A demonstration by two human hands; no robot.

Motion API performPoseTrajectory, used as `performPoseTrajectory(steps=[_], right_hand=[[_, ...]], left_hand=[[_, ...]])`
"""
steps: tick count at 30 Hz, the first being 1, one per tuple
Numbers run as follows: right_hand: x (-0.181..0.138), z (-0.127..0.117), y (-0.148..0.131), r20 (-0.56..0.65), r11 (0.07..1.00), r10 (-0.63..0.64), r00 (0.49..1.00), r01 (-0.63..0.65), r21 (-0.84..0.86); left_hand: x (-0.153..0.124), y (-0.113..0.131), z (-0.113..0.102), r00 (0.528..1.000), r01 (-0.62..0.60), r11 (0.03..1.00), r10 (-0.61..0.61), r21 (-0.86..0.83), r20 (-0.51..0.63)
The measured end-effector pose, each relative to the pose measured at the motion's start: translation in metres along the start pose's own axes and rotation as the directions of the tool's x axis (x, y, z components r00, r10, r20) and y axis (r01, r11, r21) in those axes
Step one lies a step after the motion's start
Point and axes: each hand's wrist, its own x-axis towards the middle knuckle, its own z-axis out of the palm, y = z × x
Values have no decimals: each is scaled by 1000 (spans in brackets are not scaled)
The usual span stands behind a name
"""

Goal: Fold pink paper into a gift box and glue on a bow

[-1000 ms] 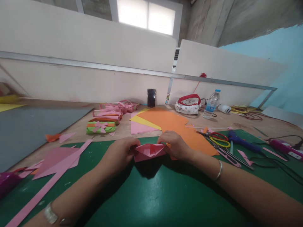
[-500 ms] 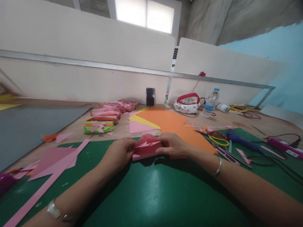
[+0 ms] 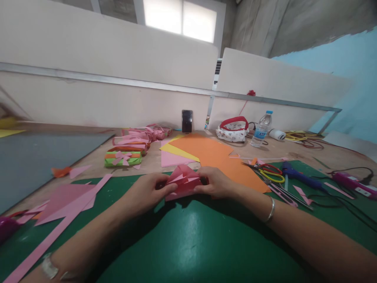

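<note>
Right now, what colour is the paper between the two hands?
The paper is pink, best seen in the head view.

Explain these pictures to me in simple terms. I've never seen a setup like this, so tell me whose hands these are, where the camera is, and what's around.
There is no machine here. You see a person's bare left hand and right hand, viewed from a camera worn on that person's head, looking forward and down. Between them, both hands hold a folded pink paper above a green mat. To the left lie pink scraps; to the right, scissors and a blue glue gun. Farther back are orange paper, a phone and a bottle.
</note>
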Motion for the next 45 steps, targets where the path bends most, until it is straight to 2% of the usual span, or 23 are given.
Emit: performPoseTrajectory(steps=[8,17,21,30,35,40,45], right_hand=[[1,1,-2,1,995,-66,998,66,-74],[5,0,3,91,949,-197,976,213,-232],[6,-3,1,130,928,-193,973,224,-299],[6,-4,-7,238,885,-157,958,244,-397],[6,-7,-7,275,874,-123,953,235,-425],[7,-5,-7,261,877,-114,959,220,-427],[2,-4,2,225,910,-155,962,228,-347]], left_hand=[[0,1,4,999,-37,996,37,79,1],[-2,9,8,973,-231,949,227,216,43],[-2,11,8,965,-260,935,243,242,97],[0,17,8,954,-300,884,282,358,103],[3,15,9,947,-321,876,294,359,129],[1,18,4,958,-287,907,260,309,125],[-7,16,1,997,-80,983,80,166,7]])
